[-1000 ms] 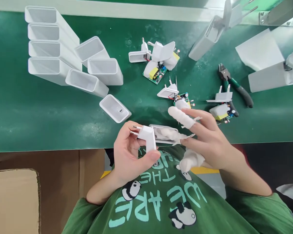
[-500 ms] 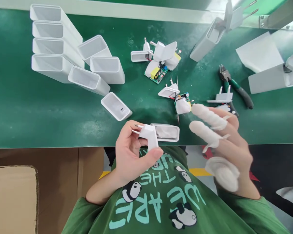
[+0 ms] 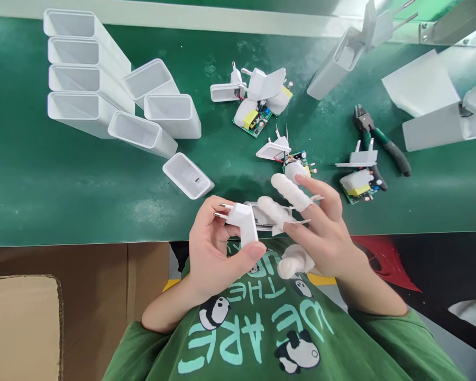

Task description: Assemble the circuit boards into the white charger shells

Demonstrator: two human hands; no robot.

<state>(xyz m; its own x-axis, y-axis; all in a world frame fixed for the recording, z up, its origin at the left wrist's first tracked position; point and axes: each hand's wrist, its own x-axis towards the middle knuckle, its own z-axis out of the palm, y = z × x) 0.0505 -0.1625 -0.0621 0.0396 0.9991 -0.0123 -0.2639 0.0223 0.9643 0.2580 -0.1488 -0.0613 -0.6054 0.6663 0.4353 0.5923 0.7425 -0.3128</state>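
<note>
My left hand (image 3: 214,248) is closed around a white two-pin plug piece (image 3: 241,222), pins pointing left, held over the near edge of the green table (image 3: 63,185). My right hand (image 3: 321,233) has white finger cots on thumb and two fingers; its fingers are spread and it holds nothing. Its covered fingertips reach over a white charger shell (image 3: 262,214) lying at the table edge, just right of the plug piece. Whether they touch the shell I cannot tell.
Several empty white shells (image 3: 103,95) lie at the left, one more (image 3: 188,175) near my hands. Plug caps with circuit boards (image 3: 257,100) are scattered mid-table. Green-handled cutters (image 3: 381,140) lie right, more white housings (image 3: 440,124) beyond. A cardboard box (image 3: 21,323) stands lower left.
My right hand swung out to the right half a second ago and has come back left over the charger shell. My left hand kept the plug piece nearly still.
</note>
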